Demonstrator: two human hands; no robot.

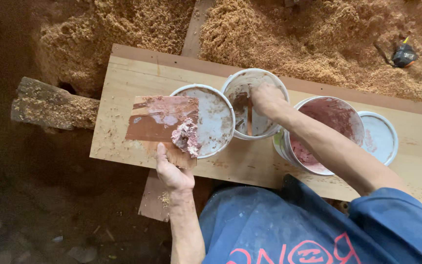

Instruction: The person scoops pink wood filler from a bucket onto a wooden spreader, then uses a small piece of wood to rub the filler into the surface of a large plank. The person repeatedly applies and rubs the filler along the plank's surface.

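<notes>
On the plank (269,166), left hand (172,173) holding board (159,122) flat, stick (249,117) upright

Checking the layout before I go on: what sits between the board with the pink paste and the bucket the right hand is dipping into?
In the head view, a white lid smeared with residue lies there.

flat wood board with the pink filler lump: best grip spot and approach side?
Grip the board at its bare near edge, coming from the person's side, as the left hand does. The pink lump sits on the right part of the face, so thumb on the clean strip, fingers underneath, keeping it level.
</notes>
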